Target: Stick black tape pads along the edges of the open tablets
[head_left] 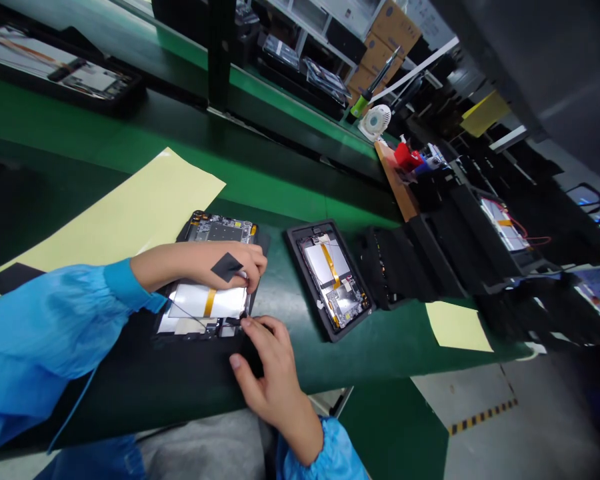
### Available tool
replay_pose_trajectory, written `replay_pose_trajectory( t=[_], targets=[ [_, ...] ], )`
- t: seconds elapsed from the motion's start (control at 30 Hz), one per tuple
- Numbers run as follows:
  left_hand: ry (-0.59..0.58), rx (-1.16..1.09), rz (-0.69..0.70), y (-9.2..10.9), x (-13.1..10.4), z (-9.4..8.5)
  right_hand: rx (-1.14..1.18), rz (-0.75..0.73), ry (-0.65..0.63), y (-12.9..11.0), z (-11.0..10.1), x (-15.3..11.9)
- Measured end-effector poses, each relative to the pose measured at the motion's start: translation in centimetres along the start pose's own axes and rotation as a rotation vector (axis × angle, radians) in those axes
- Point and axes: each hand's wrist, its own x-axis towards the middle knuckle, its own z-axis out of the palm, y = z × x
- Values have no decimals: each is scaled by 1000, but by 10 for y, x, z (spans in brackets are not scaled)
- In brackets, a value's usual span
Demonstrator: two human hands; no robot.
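An opened tablet (180, 325) lies on a black mat (200, 373), its silver battery (190, 301) and circuit board (223, 230) showing. My left hand (225, 263) rests across its middle, fingers curled down together at the tablet's right edge; the fingertips are partly hidden. A black square patch (227, 267) sits on the back of that hand. My right hand (273, 373) is at the lower right corner, index fingertip touching a small black part there. Its thumb stands apart, and nothing shows between thumb and fingers. A thin dark wire crosses the battery.
Right of my hands, a second opened tablet lies in a black foam tray (293, 257). More black trays (400, 267) are piled farther right. Yellow sheets (130, 207) lie at left and a smaller yellow paper (457, 327) at right. A raised shelf (285, 150) runs behind.
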Motion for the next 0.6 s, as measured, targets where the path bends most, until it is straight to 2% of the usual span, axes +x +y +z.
replay_pose_trajectory(
  t=[0.1, 0.23, 0.33, 0.4, 0.47, 0.6],
  targets=[
    [20, 50, -22, -7, 1, -1, -25, -44, 4, -1, 0, 1],
    [197, 122, -74, -12, -3, 8, -106, -103, -10, 0, 1, 0],
    [303, 158, -19, -7, -5, 21, -137, -126, -21, 1, 3, -2],
    [261, 106, 48, 1, -6, 30, -139, -131, -29, 3, 3, -3],
    [161, 19, 83, 9, -6, 36, -136, -139, -30, 4, 4, -3],
    [63, -44, 74, 10, -5, 30, -117, -144, -33, 4, 3, -3]
  ],
)
